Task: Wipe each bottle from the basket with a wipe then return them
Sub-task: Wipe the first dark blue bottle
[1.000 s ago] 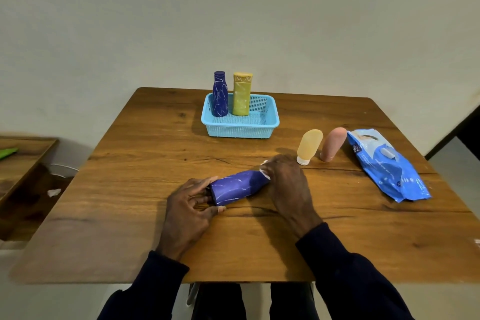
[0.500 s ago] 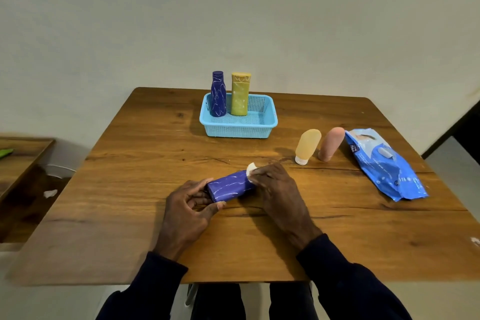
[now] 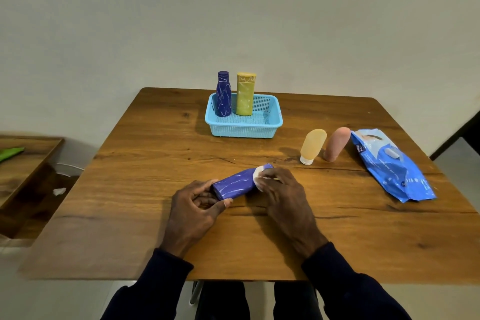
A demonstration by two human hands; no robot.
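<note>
Sitting at the wooden table (image 3: 155,163), I see the blue wipes pack (image 3: 392,166) at the right and the light-blue basket (image 3: 244,127) at the far side — a purple bottle (image 3: 224,95) and a yellow bottle (image 3: 245,93) upright inside. Near me lies the purple tube (image 3: 235,183): my left hand (image 3: 193,205) pinches its base, my right hand (image 3: 283,192) presses a white wipe (image 3: 257,177) against its far end. An orange tube (image 3: 312,145) and a pink tube (image 3: 337,143) stand beside the pack.

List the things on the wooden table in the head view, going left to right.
Left hand → purple rectangular bottle → white wipe → right hand → translucent yellow squeeze tube → pink squeeze tube → blue wipes pack.
</note>
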